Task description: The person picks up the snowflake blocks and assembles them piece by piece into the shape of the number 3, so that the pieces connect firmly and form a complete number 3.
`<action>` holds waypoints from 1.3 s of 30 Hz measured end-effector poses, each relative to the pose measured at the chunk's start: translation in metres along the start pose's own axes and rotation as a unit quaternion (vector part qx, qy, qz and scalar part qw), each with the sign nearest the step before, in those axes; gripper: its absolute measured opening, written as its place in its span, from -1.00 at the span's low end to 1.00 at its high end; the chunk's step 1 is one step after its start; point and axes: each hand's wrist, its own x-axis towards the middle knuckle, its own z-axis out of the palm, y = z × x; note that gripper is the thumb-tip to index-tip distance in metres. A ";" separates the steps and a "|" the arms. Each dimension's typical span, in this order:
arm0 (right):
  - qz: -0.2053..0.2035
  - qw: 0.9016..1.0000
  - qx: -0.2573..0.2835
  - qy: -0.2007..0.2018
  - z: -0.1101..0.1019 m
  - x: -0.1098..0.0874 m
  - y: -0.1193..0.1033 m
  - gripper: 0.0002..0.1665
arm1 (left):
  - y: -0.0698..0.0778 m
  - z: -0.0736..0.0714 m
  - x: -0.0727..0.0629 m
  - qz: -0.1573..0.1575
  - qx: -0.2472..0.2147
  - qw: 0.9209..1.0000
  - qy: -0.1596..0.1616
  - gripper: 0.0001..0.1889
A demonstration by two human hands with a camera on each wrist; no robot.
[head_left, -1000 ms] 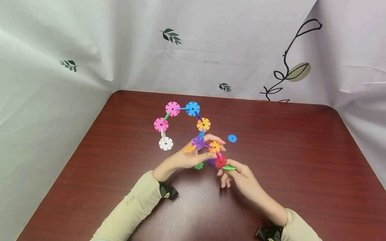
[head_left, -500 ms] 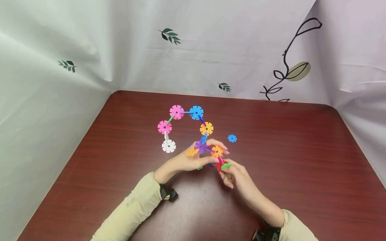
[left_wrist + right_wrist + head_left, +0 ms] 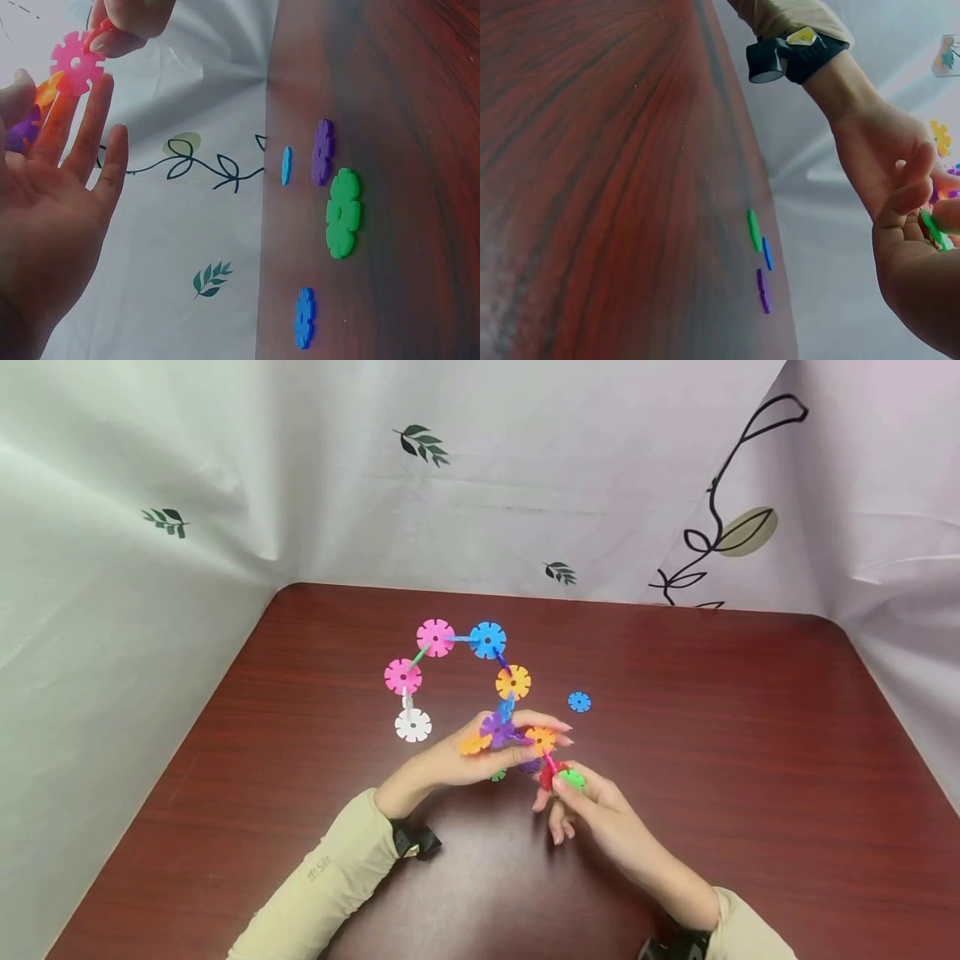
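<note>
A chain of notched plastic discs, colourful snowflake-type building pieces, arches above the table in the head view, with a pink disc [image 3: 435,637] and a blue disc [image 3: 487,641] at its top. Its far-left end is a white disc [image 3: 412,725]. My left hand [image 3: 453,760] pinches the chain near an orange disc [image 3: 540,741], the other fingers stretched out. A bright pink disc [image 3: 76,64] links onward to a red disc [image 3: 549,777]. Between thumb and forefinger, my right hand [image 3: 611,818] pinches a green disc [image 3: 573,779] against the red one.
Loose discs lie on the dark red table [image 3: 750,735]: a blue disc [image 3: 579,702] to the right, a purple disc [image 3: 322,152], a green disc [image 3: 344,213] and another blue disc [image 3: 304,318] below the hands. A white cloth backdrop [image 3: 525,468] stands behind the table.
The green disc has turned from edge-on to face up and sits closer against the red disc. The chain has shifted slightly right and down with both hands.
</note>
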 end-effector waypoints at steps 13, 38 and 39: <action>0.013 1.000 -0.008 0.002 -0.007 -0.004 -0.001 -0.65 | -0.005 -0.005 0.001 0.067 0.098 0.993 -0.001 -0.51; 0.028 0.993 -0.098 0.055 -0.004 0.001 -0.012 -0.52 | -0.006 -0.002 0.001 0.031 0.033 0.999 0.023 -0.55; 0.041 0.994 -0.085 0.052 -0.004 0.002 -0.013 -0.50 | -0.006 -0.001 0.001 0.032 0.032 0.999 0.023 -0.53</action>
